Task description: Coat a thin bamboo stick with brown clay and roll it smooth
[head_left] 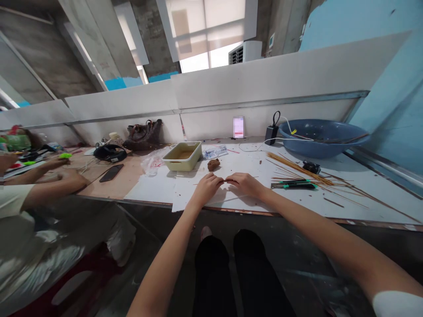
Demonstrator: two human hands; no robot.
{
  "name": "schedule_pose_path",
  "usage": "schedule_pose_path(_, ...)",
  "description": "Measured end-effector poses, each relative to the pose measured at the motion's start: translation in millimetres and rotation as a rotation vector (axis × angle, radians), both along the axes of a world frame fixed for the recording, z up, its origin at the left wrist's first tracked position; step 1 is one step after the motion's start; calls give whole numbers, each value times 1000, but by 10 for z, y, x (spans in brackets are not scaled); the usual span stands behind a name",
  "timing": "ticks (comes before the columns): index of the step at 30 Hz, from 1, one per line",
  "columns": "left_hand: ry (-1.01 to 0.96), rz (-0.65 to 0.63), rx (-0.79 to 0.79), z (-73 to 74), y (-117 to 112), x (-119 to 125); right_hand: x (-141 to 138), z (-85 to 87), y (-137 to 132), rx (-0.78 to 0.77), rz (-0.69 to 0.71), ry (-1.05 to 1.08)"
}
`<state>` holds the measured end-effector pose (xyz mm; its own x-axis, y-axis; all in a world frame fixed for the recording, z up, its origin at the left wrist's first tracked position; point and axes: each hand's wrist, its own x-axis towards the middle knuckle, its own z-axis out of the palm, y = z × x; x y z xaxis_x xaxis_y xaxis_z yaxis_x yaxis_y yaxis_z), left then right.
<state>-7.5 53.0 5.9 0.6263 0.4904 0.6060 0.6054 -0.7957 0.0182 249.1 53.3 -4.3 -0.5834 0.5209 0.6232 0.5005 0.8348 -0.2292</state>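
**Both hands pinch a thin bamboo stick at mid-bench**

Right at the centre of the bench, the left hand (206,188) and right hand (244,184) meet almost fingertip to fingertip, pinching a thin bamboo stick (254,177) that pokes out on either side, just above white paper (185,198). That stick looks light and stiff but easy to snap, so a close fingertip hold near the middle seems safest. It shows pale, straight and very slender. At 11 o'clock sits a brown clay lump (213,164); at 2 o'clock, a bundle of loose sticks (297,169) beside a green-and-black utility knife (294,186). Over at 9 o'clock, a co-worker's hands (56,171) rest on their own stretch of bench
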Motion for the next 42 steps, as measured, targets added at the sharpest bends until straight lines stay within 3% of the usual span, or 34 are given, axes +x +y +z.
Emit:
schedule_pose_path(13,-9,43,-24,4,17,4,-22,-28,79,34,-11,-53)
schedule_pose_path(22,-26,-29,-51,46,-4,11,-58,-41,64,51,-21,-12)
schedule_pose_path(34,-16,4,-46,35,10,27,-42,-17,70,74,-15,-35)
schedule_pose_path(42,-18,-41,-51,91,-24,19,-50,-7,8,93,-5,-59)
